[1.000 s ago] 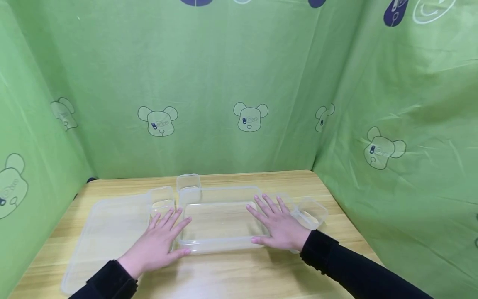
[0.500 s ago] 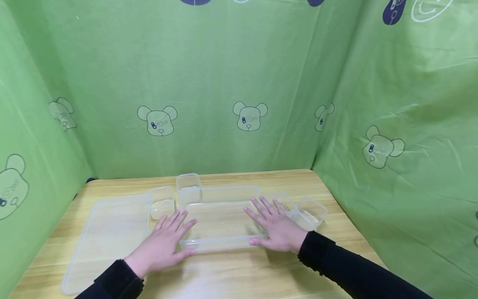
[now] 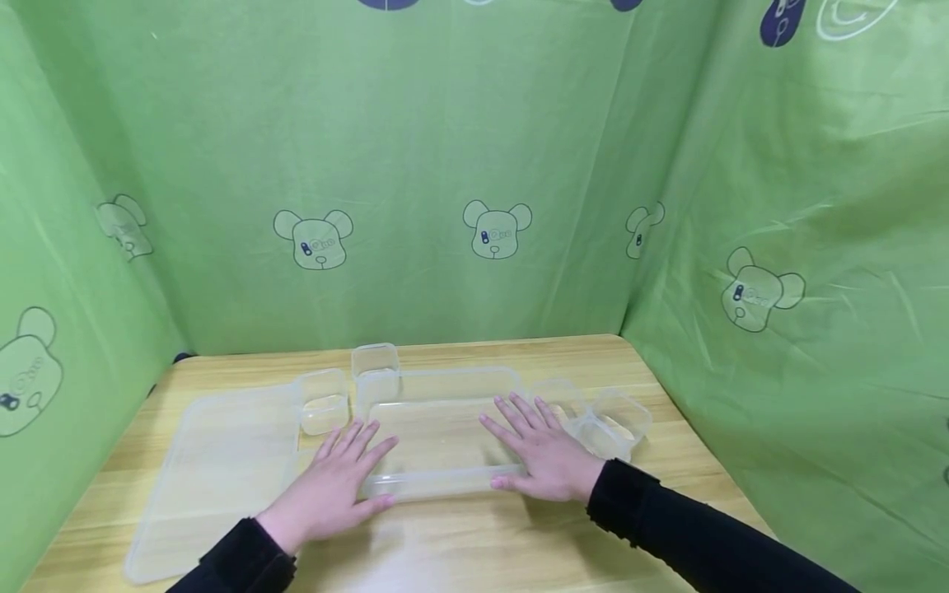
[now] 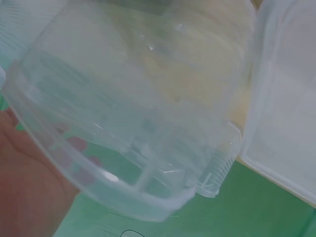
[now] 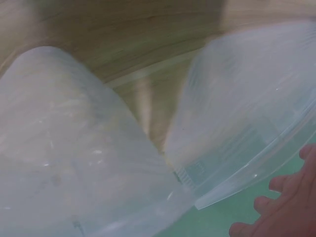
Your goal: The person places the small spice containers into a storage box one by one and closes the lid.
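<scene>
A large clear rectangular plastic box (image 3: 437, 484) stands open-topped in the middle of the table. My left hand (image 3: 329, 492), fingers straight and spread, lies over its near left corner; in the left wrist view, the fingertips show through the plastic. At the right end, my right hand (image 3: 546, 461) is spread likewise, with the thumb by the front wall and the fingers over the right rim. A small clear box (image 3: 324, 403) stands just beyond my left fingertips. Beside my right hand are other small clear boxes (image 3: 621, 418), partly hidden behind it.
A flat, frosted rectangular lid (image 3: 215, 482) lies on the wooden table (image 3: 437, 552) at the left. Another small clear box (image 3: 375, 362) stands by the large box's back left corner. Green cloth (image 3: 415, 156) with bear prints encloses the back and sides.
My left hand has slid a little to the right, and my right hand slightly to the left and nearer. Both keep their fingers spread; the small boxes and the lid stay put.
</scene>
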The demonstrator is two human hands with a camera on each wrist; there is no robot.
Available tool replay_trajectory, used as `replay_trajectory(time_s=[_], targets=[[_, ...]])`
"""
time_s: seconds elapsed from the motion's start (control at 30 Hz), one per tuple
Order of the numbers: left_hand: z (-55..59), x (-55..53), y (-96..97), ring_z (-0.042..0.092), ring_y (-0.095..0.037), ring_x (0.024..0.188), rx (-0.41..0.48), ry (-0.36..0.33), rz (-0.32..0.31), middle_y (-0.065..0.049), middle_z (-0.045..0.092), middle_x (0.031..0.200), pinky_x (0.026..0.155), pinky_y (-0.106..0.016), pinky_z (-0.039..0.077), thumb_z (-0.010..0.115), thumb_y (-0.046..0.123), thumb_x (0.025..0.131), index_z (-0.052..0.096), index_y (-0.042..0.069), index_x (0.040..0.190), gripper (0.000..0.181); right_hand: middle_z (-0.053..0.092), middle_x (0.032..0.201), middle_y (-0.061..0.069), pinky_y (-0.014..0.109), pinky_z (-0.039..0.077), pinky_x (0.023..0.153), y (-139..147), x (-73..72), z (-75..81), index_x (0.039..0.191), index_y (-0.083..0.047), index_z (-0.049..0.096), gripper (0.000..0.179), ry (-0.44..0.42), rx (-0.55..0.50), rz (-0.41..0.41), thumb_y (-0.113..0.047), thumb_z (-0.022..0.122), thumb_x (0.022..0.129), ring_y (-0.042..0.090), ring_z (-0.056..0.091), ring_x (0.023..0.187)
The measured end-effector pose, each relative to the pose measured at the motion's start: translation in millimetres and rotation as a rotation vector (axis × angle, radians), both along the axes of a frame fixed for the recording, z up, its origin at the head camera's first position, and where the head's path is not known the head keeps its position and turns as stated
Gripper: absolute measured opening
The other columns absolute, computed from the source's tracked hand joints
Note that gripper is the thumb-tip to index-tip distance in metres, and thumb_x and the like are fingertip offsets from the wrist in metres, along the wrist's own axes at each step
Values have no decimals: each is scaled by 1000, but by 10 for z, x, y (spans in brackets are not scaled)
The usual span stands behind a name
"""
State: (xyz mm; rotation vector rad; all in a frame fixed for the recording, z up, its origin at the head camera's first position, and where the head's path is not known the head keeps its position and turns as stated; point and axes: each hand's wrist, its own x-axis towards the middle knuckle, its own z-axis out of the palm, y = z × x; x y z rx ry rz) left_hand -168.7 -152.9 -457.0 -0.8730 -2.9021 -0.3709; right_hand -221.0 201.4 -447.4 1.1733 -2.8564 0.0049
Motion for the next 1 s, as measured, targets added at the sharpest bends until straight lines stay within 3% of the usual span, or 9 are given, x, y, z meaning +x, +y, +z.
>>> replay_trajectory(time_s=[0.23,0.57,1.0], targets=[[-31,-28,95,24,-46,145,-10,-23,15,-22,26,159,117,-61,11,42,64,97,37,13,154,76,9,164,19,65,10,116,-104,25,-31,160,-15,22,83,-50,-69,26,-58,54,96,42,8,150],[-61,-35,131,23,-45,146,-25,-12,18,-22,27,159,118,-59,8,44,60,98,37,13,154,74,4,165,17,60,10,118,-184,41,-49,161,-19,18,84,-83,-27,24,-62,50,96,38,3,151],[-109,-60,171,27,-43,145,-6,20,-18,-23,30,158,118,-57,15,46,55,100,40,10,152,70,6,165,18,58,13,119,-264,41,-80,161,-19,18,84,-116,-40,16,-62,51,96,40,9,151]])
